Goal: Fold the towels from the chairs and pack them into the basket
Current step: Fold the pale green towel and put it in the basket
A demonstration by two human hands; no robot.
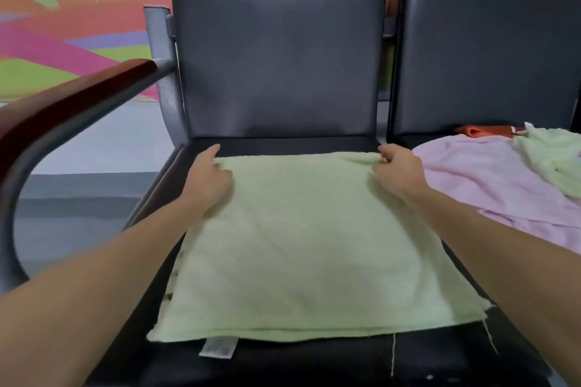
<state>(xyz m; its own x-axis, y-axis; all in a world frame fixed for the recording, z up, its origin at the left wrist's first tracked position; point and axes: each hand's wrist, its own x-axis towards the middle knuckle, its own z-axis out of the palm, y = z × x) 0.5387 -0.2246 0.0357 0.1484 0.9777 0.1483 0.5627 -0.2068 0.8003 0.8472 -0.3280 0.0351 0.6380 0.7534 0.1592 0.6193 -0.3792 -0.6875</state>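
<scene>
So, black chair [276, 56] fills view, wood armrest [78, 97] left. Pale green towel [308, 254] lies folded flat on its seat. Pink towel [490, 179] heaped on right chair [490, 50], second green towel [553, 160] on top, far right. Left hand [207, 179] grips folded towel's far-left corner, right hand [397, 173] pinches far-right corner. White label [218, 348] pokes out at near edge.

The black seat [314, 361] holds a green towel [301, 248] under my left hand [206, 177] and right hand [397, 171]; the next seat [424, 138], right of them, holds a pink towel [490, 176].
</scene>
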